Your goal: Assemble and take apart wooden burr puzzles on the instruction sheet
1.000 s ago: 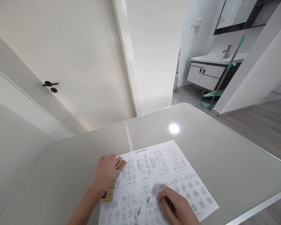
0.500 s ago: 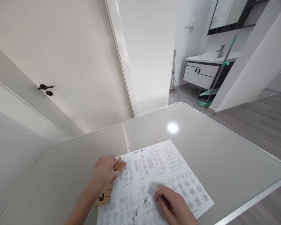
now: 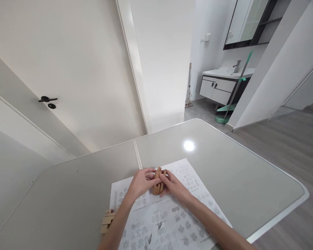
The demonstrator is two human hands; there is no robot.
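Note:
Over the upper part of a printed sheet (image 3: 156, 205), both hands meet around a small cluster of notched wooden puzzle pieces (image 3: 156, 187). My left hand (image 3: 143, 181) grips the cluster from the left, thumb across its front. From the right, my right hand (image 3: 173, 185) pinches the same pieces, its thumb near a narrow upright stick. Fingers hide part of the wood, so how the pieces fit together does not show fully. More wooden pieces (image 3: 107, 220) lie at the sheet's left edge, partly behind my left forearm.
The grey table (image 3: 224, 166) has a seam and a pale metal rim. Beyond it stand a white door (image 3: 80, 69) with a black handle, a mop (image 3: 190, 85), a washbasin cabinet (image 3: 216, 88) and a green dustpan (image 3: 221, 119).
My right hand has moved up from the sheet's lower right to the wooden pieces. My left hand has brought them right, over the sheet. The camera view has shifted slightly.

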